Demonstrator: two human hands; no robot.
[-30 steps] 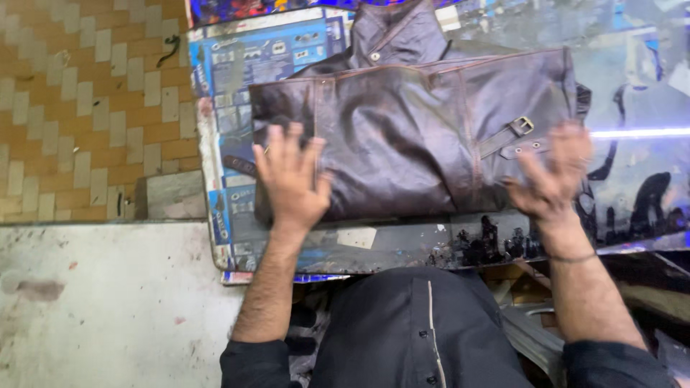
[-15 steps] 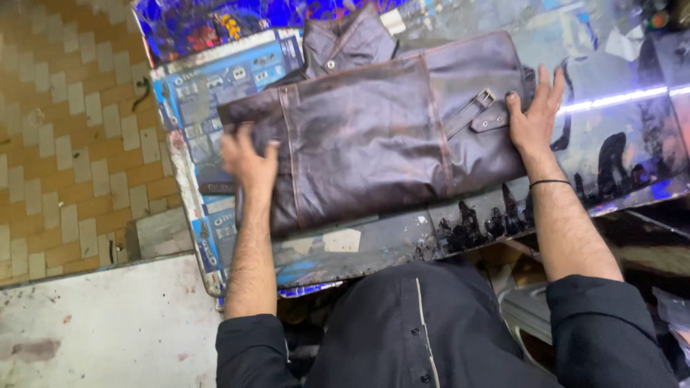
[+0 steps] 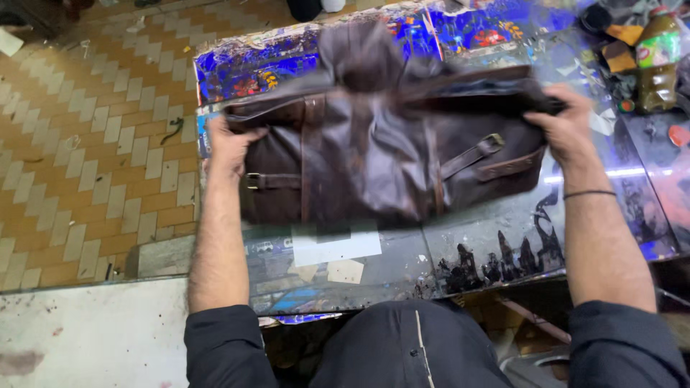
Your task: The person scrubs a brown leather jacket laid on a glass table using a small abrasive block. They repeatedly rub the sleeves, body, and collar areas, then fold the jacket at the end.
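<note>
Left hand [image 3: 231, 146] closed on the left end of a dark brown leather jacket [image 3: 381, 154], fingers curled over the upper edge near a vertical seam. Right hand [image 3: 564, 128] likewise clamped on the right end, knuckles toward the camera, thumb and fingers pinching the folded top edge. Thin black band [image 3: 589, 193] around the right wrist. Jacket stretched flat between both hands, held across the middle of the worktable [image 3: 503, 237], its lower edge hanging close to or resting on the tabletop; contact there cannot be told because of blur. Collar bunched up at top centre. Two buckled straps visible: one metal buckle [image 3: 494, 139] on the right side with a strap running down to the left, another buckle [image 3: 251, 179] low on the left side, just below the left hand. Worktable covered with colourful printed sheets, blue and purple at the far edge, dark silhouettes near the front right. White paper patch [image 3: 336, 246] and a smaller tan patch [image 3: 346, 271] stuck to the surface just below the jacket. Plastic bottle [image 3: 656, 61] with dark liquid and green label standing at the far right corner, well apart from the jacket. Tiled floor [image 3: 93, 144] in orange and cream to the left. Black sleeves and dark shirt front at the bottom of view.
</note>
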